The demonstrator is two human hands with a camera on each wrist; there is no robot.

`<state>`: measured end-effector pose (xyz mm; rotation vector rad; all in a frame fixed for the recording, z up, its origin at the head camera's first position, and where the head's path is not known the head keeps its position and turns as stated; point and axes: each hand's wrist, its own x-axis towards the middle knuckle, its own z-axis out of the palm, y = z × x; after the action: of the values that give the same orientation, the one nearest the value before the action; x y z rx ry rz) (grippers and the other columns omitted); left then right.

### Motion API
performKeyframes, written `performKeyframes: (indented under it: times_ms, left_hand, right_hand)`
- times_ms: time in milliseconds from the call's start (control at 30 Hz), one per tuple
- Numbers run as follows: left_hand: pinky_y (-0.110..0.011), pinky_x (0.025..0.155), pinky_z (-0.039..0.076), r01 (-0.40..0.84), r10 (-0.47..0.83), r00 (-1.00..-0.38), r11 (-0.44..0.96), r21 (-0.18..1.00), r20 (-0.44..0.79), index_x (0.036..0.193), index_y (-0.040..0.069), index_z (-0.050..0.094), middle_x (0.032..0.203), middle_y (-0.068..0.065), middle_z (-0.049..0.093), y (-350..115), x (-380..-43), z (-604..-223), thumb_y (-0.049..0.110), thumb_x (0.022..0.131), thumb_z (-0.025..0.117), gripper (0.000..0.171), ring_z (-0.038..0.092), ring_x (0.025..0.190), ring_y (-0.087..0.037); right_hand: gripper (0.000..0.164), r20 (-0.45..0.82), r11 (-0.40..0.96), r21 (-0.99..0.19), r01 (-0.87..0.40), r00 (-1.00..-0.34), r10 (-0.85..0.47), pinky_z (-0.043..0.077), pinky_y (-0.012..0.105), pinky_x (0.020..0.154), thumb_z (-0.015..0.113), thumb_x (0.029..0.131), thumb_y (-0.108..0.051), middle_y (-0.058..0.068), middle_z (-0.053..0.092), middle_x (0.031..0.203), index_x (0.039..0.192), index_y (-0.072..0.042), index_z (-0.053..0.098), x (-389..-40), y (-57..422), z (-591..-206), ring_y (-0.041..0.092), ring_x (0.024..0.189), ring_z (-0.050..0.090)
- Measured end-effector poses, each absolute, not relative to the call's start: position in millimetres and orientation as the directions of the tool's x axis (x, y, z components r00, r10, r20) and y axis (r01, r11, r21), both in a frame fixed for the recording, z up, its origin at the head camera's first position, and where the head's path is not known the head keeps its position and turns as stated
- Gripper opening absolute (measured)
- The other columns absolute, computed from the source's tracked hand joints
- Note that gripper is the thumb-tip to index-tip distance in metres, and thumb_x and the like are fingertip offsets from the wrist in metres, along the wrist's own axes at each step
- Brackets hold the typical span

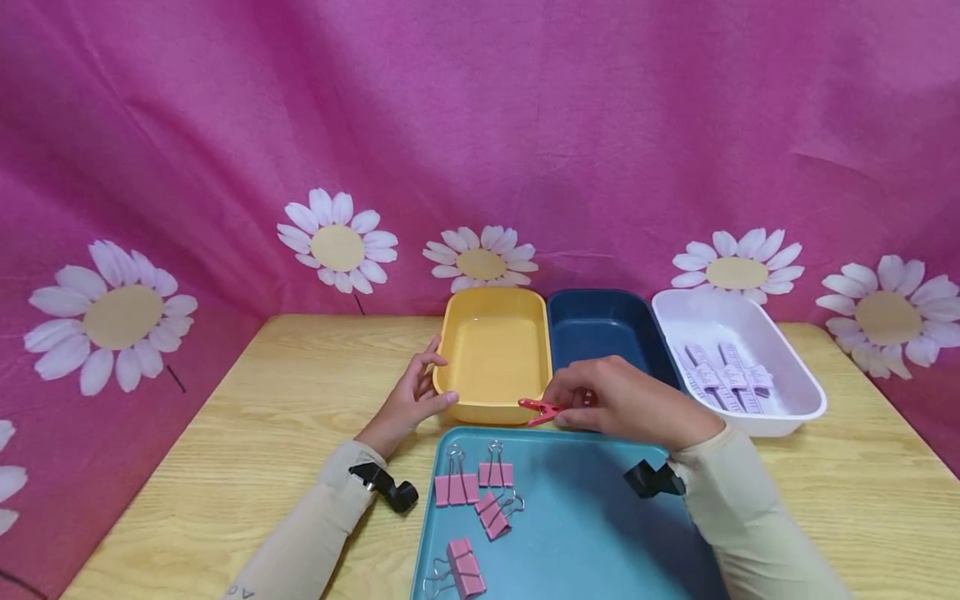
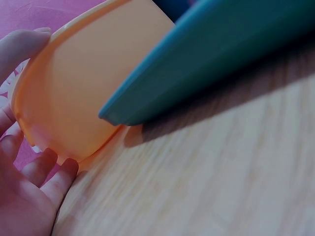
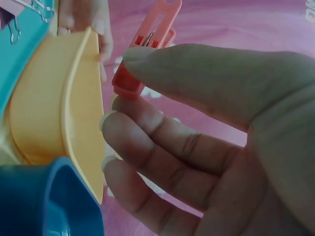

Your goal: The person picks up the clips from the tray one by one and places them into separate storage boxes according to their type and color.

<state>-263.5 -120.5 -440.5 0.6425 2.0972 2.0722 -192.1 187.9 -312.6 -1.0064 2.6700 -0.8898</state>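
Clothespin of red plastic (image 1: 542, 410) sits pinched between the thumb and fingertips of a person's right hand (image 1: 618, 400), held at the near right corner of a yellow bin (image 1: 491, 412) and above the far edge of a teal tray (image 1: 585, 533). The right wrist view shows the thumb pressed on one side of it, the lower fingers slightly apart. The left hand (image 1: 412, 392) grips the yellow bin's near left corner, thumb over the rim, other fingers spread along the outer wall. Dark lettering on the left forearm (image 1: 288, 533), cut by the frame's lower edge, cannot be read with certainty. Four pink binder clips (image 1: 457, 490) lie toward the tray's left side. Beside the yellow bin stands a navy bin (image 1: 603, 325), partly hidden by the right hand; next comes a white bin (image 1: 795, 383) holding lavender pieces (image 1: 731, 379) with scale-like markings too small to read.
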Motion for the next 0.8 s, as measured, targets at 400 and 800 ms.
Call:
performKeyframes:
  times_ms: [400,800]
  left_hand:
    - [-0.029,0.110,0.032,0.202,0.383,-0.902,-0.028,0.979,0.198,0.126,0.003,0.038,0.160,0.014,0.012,-120.7,-263.4,-442.0,0.006,0.089,0.068,0.048,0.027,0.142,-0.019]
    - [-0.037,0.114,0.026,0.169,0.377,-0.914,0.012,0.986,0.152,0.127,0.004,0.037,0.162,0.006,0.007,-121.6,-265.4,-439.7,0.003,0.089,0.067,0.048,0.021,0.145,-0.024]
  right_hand:
    - [0.017,0.146,0.650,-0.484,-0.586,-0.787,-0.600,0.050,0.023,0.061,0.077,0.083,-0.020,-0.015,0.063,0.080,0.099,-0.023,0.072,-203.5,208.8,-319.8,0.010,0.073,0.055]
    - [0.016,0.193,0.729,-0.424,-0.537,-0.840,-0.507,0.051,0.025,0.062,0.076,0.083,-0.012,-0.010,0.062,0.076,0.098,-0.015,0.072,-214.0,226.4,-328.3,0.008,0.070,0.056]
